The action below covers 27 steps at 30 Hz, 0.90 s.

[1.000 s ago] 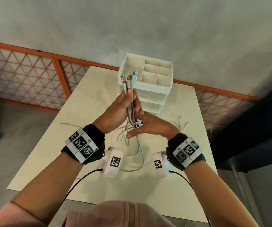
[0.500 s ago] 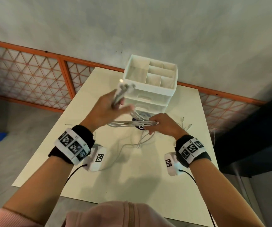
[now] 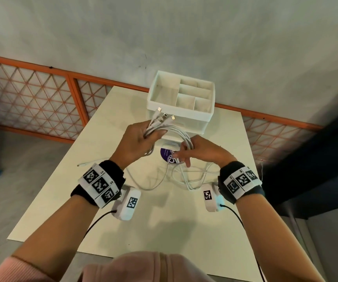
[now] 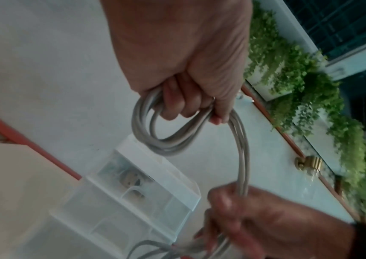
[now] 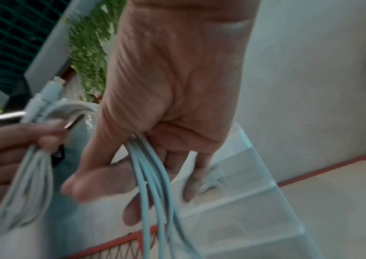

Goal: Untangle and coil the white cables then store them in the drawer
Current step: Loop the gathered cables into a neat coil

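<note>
My left hand point(image 3: 153, 137) grips a bundle of white cables point(image 3: 176, 132) above the table, their metal plugs point(image 3: 165, 117) sticking out toward the drawer unit point(image 3: 181, 102). In the left wrist view the cables point(image 4: 166, 135) form a loop under my curled left fingers point(image 4: 177, 105). My right hand point(image 3: 184, 153) holds the same strands a little to the right, and they run through its fingers point(image 5: 102, 177) as pale cables point(image 5: 151, 178). The loose tails point(image 3: 186, 178) hang down and lie on the table below both hands.
The white drawer unit has an open divided tray on top and translucent drawers point(image 4: 133, 196) below, at the table's far edge. A purple round label point(image 3: 167, 156) lies under the hands. One more thin cable end point(image 3: 84, 164) lies at the left. An orange railing point(image 3: 42, 68) runs behind.
My right hand has swung the stretched strands up and round toward the left hand, so they now arc in a loop. The left hand's plugs point further toward the drawer unit.
</note>
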Available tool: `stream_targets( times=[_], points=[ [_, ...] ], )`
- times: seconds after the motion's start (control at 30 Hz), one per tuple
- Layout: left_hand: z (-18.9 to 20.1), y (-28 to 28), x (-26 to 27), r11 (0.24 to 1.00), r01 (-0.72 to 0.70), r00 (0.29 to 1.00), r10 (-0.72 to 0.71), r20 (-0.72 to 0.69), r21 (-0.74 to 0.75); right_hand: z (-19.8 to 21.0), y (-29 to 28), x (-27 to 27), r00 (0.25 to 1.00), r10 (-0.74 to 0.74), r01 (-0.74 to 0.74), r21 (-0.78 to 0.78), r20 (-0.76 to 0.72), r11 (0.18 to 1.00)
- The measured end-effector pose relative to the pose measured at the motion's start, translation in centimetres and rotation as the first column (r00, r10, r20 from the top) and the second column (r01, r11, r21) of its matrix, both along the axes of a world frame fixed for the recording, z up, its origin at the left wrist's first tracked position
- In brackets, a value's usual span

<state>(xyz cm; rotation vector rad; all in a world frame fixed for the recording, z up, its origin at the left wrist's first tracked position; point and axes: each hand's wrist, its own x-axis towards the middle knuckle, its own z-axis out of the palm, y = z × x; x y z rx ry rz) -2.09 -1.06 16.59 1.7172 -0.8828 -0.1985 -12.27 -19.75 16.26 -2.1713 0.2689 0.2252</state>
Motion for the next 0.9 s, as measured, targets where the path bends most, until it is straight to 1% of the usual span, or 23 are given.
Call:
stream_targets(
  times=[0.1,0.2,0.23,0.3,0.33,0.37,0.43,0.53,0.57,0.6,0.63,0.67,0.7,0.73,0.77,0.8,0.83,0.87,0.9],
  points=[
    [0.3,0.2,0.2,0.989,-0.077,0.995,0.070,-0.064,-0.124,-1.7,-1.5,-0.2,0.999,-0.039,0.037,-0.076,-0.032,0.996],
    [1.3,0.6,0.8,0.950,-0.174,0.976,0.132,-0.174,-0.257,-4.2,-3.2,-1.0,0.987,-0.143,0.130,-0.153,-0.078,0.980],
    [1.7,0.9,1.1,0.934,-0.206,0.970,0.154,-0.189,-0.291,-5.1,-3.6,-1.4,0.979,-0.185,0.170,-0.163,-0.086,0.972],
    [2.1,1.4,2.2,0.915,-0.253,0.959,0.196,-0.203,-0.315,-6.7,-4.4,-2.5,0.947,-0.314,0.306,-0.108,-0.067,0.946],
    [2.0,1.7,2.8,0.917,-0.272,0.955,0.222,-0.195,-0.291,-7.2,-4.9,-2.9,0.916,-0.399,0.395,-0.077,-0.047,0.915],
    [1.7,1.9,3.3,0.927,-0.286,0.954,0.251,-0.164,-0.244,-7.4,-5.3,-3.2,0.880,-0.474,0.471,-0.080,-0.015,0.878],
    [0.1,2.2,4.1,0.947,-0.306,0.952,0.304,-0.032,-0.095,-7.0,-6.2,-3.6,0.824,-0.558,0.567,-0.167,0.099,0.807],
    [-2.6,2.3,3.7,0.939,-0.320,0.941,0.298,0.161,0.128,-5.1,-7.4,-3.8,0.738,-0.572,0.666,-0.247,0.359,0.704],
    [-3.2,2.2,3.4,0.923,-0.328,0.936,0.287,0.205,0.202,-4.3,-7.7,-3.8,0.712,-0.564,0.687,-0.252,0.418,0.681],
    [-3.7,2.3,3.2,0.900,-0.339,0.931,0.280,0.234,0.274,-3.8,-7.9,-3.9,0.704,-0.550,0.694,-0.269,0.450,0.668],
    [-4.2,2.2,3.0,0.877,-0.342,0.932,0.271,0.242,0.336,-3.4,-8.1,-3.9,0.710,-0.534,0.690,-0.305,0.459,0.656],
    [-4.5,2.2,2.9,0.865,-0.331,0.938,0.261,0.226,0.377,-3.3,-8.2,-4.0,0.736,-0.518,0.671,-0.365,0.436,0.646],
    [-4.8,2.2,3.0,0.865,-0.299,0.951,0.239,0.194,0.402,-3.4,-8.3,-4.0,0.778,-0.503,0.628,-0.433,0.376,0.647],
    [-4.9,2.3,3.0,0.877,-0.252,0.967,0.211,0.143,0.409,-3.7,-8.3,-4.1,0.827,-0.494,0.559,-0.499,0.269,0.663],
    [-4.9,2.3,3.0,0.895,-0.203,0.979,0.187,0.079,0.396,-4.3,-8.2,-4.2,0.871,-0.480,0.452,-0.559,0.108,0.695],
    [-4.7,2.2,2.8,0.912,-0.155,0.987,0.157,0.026,0.380,-4.9,-7.9,-4.5,0.892,-0.443,0.307,-0.599,-0.089,0.739],
    [-4.6,2.1,2.6,0.926,-0.115,0.992,0.127,-0.011,0.360,-5.7,-7.6,-4.8,0.877,-0.388,0.154,-0.599,-0.283,0.786],
    [-4.5,2.0,2.4,0.941,-0.080,0.994,0.098,-0.038,0.330,-6.4,-7.2,-5.1,0.830,-0.331,0.018,-0.571,-0.449,0.820],
    [-4.5,1.8,2.2,0.956,-0.047,0.995,0.069,-0.068,0.288,-6.9,-6.8,-5.3,0.772,-0.284,-0.084,-0.534,-0.569,0.841]
  ],
)
